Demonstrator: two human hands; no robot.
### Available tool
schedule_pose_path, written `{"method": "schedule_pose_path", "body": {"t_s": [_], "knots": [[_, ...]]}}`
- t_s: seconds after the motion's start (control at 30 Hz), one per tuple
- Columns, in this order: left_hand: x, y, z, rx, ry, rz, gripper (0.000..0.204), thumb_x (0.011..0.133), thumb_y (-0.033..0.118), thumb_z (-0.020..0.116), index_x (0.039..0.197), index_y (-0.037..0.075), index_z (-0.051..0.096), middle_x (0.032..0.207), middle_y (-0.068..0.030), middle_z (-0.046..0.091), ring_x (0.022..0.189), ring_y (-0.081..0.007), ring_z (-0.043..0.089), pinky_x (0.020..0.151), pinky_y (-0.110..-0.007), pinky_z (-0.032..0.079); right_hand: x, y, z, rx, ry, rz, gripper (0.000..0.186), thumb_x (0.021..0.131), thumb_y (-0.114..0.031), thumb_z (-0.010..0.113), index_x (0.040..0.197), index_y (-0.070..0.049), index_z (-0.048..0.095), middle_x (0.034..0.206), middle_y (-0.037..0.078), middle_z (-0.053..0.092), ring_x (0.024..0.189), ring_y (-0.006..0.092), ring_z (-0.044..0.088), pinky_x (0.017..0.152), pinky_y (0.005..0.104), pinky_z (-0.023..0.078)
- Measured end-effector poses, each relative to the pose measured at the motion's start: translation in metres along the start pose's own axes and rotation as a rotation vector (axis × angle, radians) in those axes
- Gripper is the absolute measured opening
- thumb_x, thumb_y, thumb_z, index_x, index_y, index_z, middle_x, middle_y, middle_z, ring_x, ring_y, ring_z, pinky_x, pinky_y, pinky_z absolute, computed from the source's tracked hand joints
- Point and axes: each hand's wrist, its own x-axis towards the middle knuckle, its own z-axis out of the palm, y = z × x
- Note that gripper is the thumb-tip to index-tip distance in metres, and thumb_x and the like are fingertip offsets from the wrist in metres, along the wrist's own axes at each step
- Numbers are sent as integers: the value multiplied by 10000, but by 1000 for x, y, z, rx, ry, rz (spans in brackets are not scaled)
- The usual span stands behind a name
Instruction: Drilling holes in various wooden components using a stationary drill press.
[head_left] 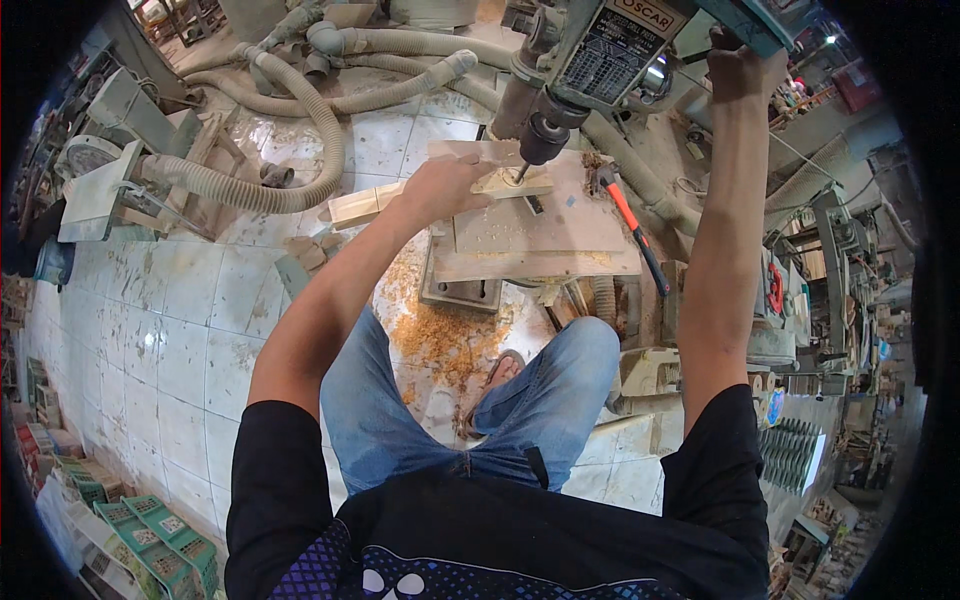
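My left hand [447, 188] grips a long pale piece of wood [515, 184], pressing it down on the board-topped drill press table [585, 232]. The fingertips are partly hidden behind the wood and the hand. Just right of these fingers, the drill bit [522, 173] under the dark chuck [544, 137] meets the wood's top face, with shavings around it. Up at the right side of the drill press head [615, 50], my right hand [738, 65] is closed around the feed handle, which is mostly hidden. A hammer [630, 218] with an orange and black grip lies along the table's right edge.
Wood shavings [440, 335] cover the tiled floor below the table. Ribbed dust hoses [320, 165] curl behind and to the left, near another machine [110, 190]. Green plastic crates [160, 540] stand at lower left. Machinery and shelves line the right side.
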Motion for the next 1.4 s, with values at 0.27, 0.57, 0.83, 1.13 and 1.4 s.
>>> {"method": "schedule_pose_path", "body": {"t_s": [0.27, 0.57, 0.83, 1.13, 1.4], "knots": [[0, 0, -1, -6, -11, 4, 538, 849, 385, 678, 1314, 134, 575, 1148, -123, 634, 980, -327, 647, 844, -441, 523, -15, -15, -3, 77, 102, 37, 228, 968, -245, 473, 983, -82, 632, 838, 70, 641, 644, 227, 566, 575, 391, 466], [1, 2, -3, 14, -51, -20, 550, 854, 375, 674, 1340, 145, 556, 1148, -108, 632, 982, -324, 647, 840, -441, 526, -35, -30, -13, 119, 112, 55, 285, 948, -256, 523, 696, -131, 479, 598, 27, 494, 506, 221, 473, 516, 376, 423], [2, 2, -3, 41, -72, -22, 544, 853, 381, 673, 1323, 131, 566, 1152, -111, 630, 985, -334, 646, 834, -443, 528, -71, -38, -30, 281, -95, 110, 360, 972, -303, 524, 659, -161, 418, 559, -14, 424, 502, 148, 388, 504, 338, 344], [0, 2, -2, 31, -34, 8, 531, 855, 380, 672, 1307, 119, 573, 1166, -115, 629, 981, -337, 646, 835, -445, 529, -71, -44, 31, -22, 209, 52, 328, 981, -277, 482, 695, -117, 479, 538, 17, 376, 461, 153, 296, 475, 338, 321], [1, 1, -3, 39, -57, -3, 530, 856, 385, 666, 1305, 118, 577, 1170, -113, 629, 980, -341, 645, 845, -445, 526, -96, -45, -20, 247, -162, 41, 372, 986, -287, 503, 651, -134, 449, 560, -9, 404, 499, 149, 322, 555, 319, 332]]}}
